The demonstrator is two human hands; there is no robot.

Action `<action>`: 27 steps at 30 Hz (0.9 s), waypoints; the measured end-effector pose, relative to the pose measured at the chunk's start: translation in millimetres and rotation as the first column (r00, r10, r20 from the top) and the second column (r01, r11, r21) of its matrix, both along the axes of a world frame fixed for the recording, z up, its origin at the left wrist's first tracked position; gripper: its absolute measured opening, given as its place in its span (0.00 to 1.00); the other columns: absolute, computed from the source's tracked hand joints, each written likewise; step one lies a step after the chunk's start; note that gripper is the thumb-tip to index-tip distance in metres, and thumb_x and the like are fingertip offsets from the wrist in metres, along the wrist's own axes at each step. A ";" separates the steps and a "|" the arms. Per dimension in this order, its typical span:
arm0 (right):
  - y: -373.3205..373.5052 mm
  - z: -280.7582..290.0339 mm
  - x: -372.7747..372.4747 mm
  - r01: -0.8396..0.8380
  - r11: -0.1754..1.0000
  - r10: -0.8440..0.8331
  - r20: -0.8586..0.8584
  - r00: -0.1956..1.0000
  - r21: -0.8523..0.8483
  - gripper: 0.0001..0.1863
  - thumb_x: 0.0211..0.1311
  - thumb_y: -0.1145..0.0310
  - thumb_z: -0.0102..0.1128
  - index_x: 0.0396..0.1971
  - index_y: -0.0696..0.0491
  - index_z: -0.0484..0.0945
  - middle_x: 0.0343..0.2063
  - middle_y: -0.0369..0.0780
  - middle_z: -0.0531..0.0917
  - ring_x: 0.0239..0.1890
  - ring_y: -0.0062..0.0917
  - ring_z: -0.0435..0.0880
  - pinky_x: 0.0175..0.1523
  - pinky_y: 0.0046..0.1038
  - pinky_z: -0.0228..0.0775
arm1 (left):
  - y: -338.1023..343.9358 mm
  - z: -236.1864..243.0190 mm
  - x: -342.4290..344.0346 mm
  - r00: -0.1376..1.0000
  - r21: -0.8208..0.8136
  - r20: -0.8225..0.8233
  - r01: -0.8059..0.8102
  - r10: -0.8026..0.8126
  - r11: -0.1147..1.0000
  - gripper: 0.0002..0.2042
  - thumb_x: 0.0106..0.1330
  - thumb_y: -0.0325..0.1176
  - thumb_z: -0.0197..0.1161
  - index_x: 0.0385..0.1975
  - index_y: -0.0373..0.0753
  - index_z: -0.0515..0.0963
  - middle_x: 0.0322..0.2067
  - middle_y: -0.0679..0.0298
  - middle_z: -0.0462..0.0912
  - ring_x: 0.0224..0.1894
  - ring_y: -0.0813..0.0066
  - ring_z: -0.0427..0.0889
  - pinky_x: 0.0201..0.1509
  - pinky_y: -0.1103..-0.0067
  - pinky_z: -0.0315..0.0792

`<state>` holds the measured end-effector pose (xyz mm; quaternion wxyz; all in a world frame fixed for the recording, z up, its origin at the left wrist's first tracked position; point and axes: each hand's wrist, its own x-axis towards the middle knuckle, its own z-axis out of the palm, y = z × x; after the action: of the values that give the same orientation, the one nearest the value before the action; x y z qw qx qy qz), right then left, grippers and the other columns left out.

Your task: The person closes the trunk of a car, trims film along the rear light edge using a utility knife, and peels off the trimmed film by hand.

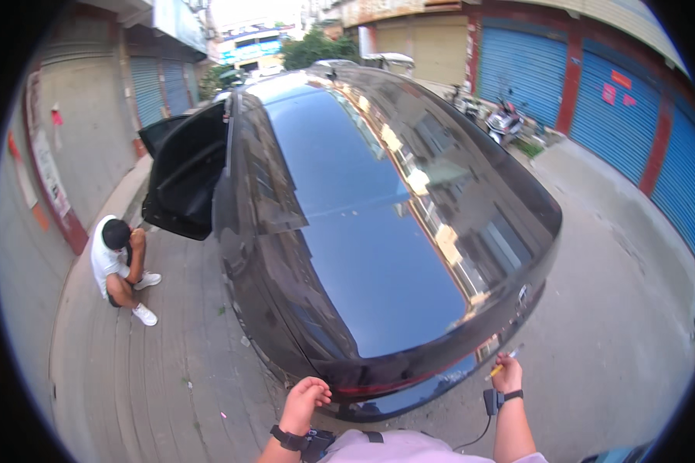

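The rear of a dark, glossy car (386, 285) is right in front of me, with sky and buildings mirrored in its trunk lid and rear glass. My left hand (305, 403) is raised by the left rear corner, near the red tail light strip (386, 383). Its fingers are curled together, and anything between them is hidden. At the right rear corner, my right hand (507, 376) is closed around a slim tool with a yellow handle (495, 371). The tool's exact kind is too small to make out.
A car door (185, 170) stands open on the left. Beyond it, a person in a white shirt (110, 258) crouches by the wall. Blue roller shutters (521, 73) line the right side, where a parked scooter (505, 122) stands. A cable (475, 441) hangs near my right wrist.
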<state>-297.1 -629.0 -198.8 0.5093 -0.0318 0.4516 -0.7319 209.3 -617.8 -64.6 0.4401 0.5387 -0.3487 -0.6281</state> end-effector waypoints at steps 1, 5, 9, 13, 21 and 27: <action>-9.8 -18.1 -23.3 -0.028 0.999 0.026 0.054 0.998 0.031 0.15 0.59 0.60 0.56 0.43 0.49 0.68 0.34 0.35 0.76 0.27 0.19 0.70 0.33 0.25 0.62 | 1.5 5.4 -10.9 1.000 -0.025 0.025 0.007 -0.006 1.000 0.06 0.62 0.29 0.51 0.32 0.38 0.76 0.29 0.66 0.80 0.30 0.81 0.77 0.35 0.85 0.67; -54.7 -50.2 -47.4 -0.062 0.992 0.081 -0.173 0.982 0.113 0.42 0.51 0.32 0.57 0.56 0.52 0.68 0.43 0.31 0.77 0.31 0.16 0.66 0.39 0.25 0.58 | 19.1 29.2 -41.9 0.885 -0.243 0.463 0.072 0.050 0.967 0.14 0.59 0.36 0.63 0.44 0.40 0.77 0.26 0.70 0.79 0.26 0.85 0.76 0.32 0.84 0.71; -91.9 -79.7 -70.2 -0.155 0.982 0.139 -0.149 0.979 -0.105 0.39 0.51 0.31 0.56 0.52 0.49 0.70 0.36 0.27 0.77 0.31 0.14 0.68 0.37 0.24 0.57 | 28.5 61.2 -63.0 0.671 -0.290 0.737 0.200 0.085 0.936 0.28 0.57 0.42 0.66 0.59 0.48 0.68 0.21 0.69 0.76 0.22 0.77 0.75 0.30 0.81 0.71; -115.5 -94.6 -80.6 -0.121 0.988 0.116 -0.052 0.992 -0.093 0.38 0.52 0.31 0.54 0.53 0.48 0.71 0.44 0.29 0.76 0.37 0.16 0.71 0.42 0.30 0.66 | 15.4 61.5 -78.9 0.403 -0.177 0.915 0.344 0.025 0.922 0.39 0.56 0.48 0.66 0.68 0.52 0.53 0.19 0.65 0.75 0.21 0.66 0.77 0.27 0.73 0.71; -141.0 -105.5 -110.3 -0.203 0.970 0.188 -0.120 0.975 -0.134 0.48 0.55 0.30 0.47 0.67 0.49 0.53 0.65 0.41 0.60 0.64 0.37 0.61 0.65 0.41 0.55 | -11.2 46.5 -105.6 0.148 -0.117 0.988 0.510 0.047 0.852 0.35 0.61 0.54 0.57 0.66 0.50 0.55 0.23 0.59 0.79 0.25 0.60 0.80 0.27 0.69 0.73; -145.6 -100.2 -110.6 -0.175 0.982 0.163 -0.144 0.976 -0.077 0.27 0.59 0.35 0.48 0.34 0.48 0.67 0.27 0.37 0.68 0.30 0.30 0.70 0.38 0.38 0.69 | -21.9 29.4 -104.5 0.088 -0.209 0.978 0.501 0.191 0.840 0.26 0.64 0.48 0.56 0.63 0.53 0.62 0.18 0.63 0.76 0.20 0.64 0.77 0.22 0.69 0.68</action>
<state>-407.7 -774.7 -299.0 0.5355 -0.1430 0.4480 -0.7015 104.8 -639.7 -35.2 0.1409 0.6366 -0.7575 -0.0336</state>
